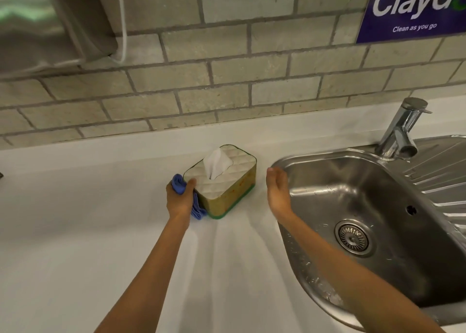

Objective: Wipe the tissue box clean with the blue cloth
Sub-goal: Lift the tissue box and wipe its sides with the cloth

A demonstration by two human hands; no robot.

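Left hand (179,198) grips the crumpled blue cloth (178,183) against the left end of the quilted white-topped, olive-sided tissue box (222,181) — thumb on its lid. Right hand (277,188) hovers open just right of the box, beside the steel sink (353,188). The box sits mid-bench (75,206), towards the back edge.

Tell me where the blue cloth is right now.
In the head view, the blue cloth is bunched in the left hand, pressed against the left end of the tissue box on the white counter.
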